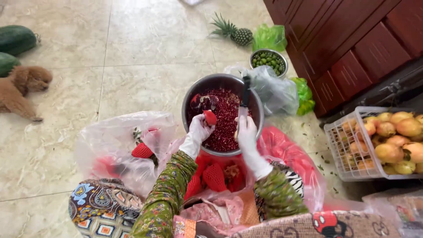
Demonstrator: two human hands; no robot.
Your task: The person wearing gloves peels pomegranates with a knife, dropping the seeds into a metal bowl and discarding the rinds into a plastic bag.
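left hand (199, 131): white glove, fingers pinched on a red pomegranate piece (210, 117), held over the bowl's near-left part
right hand (246, 132): white glove, fist closed round a knife (244, 98); black handle points up and away, blade end hidden by the hand
bowl (192, 94): steel, round, on the floor in front of the person, filled with dark red seeds (227, 119); a few peel bits at its far-left inside
sleeves: green floral, both forearms reach forward over the lap
lap: pink bag (286, 152) holding red foam nets (214, 176) and fruit scraps, just below the bowl
left bag (114, 141): clear plastic, one red net inside, beside the left arm
behind bowl: crumpled clear bag (275, 90) touching the far-right rim; small steel bowl of green fruit (269, 61) past it; pineapple (233, 31) and green bag (269, 37) further back
right: white basket (341, 145) of yellow-orange fruit, apart from the bowl
far left: brown dog (22, 88) lying on the tiles, two watermelons (15, 39) near it
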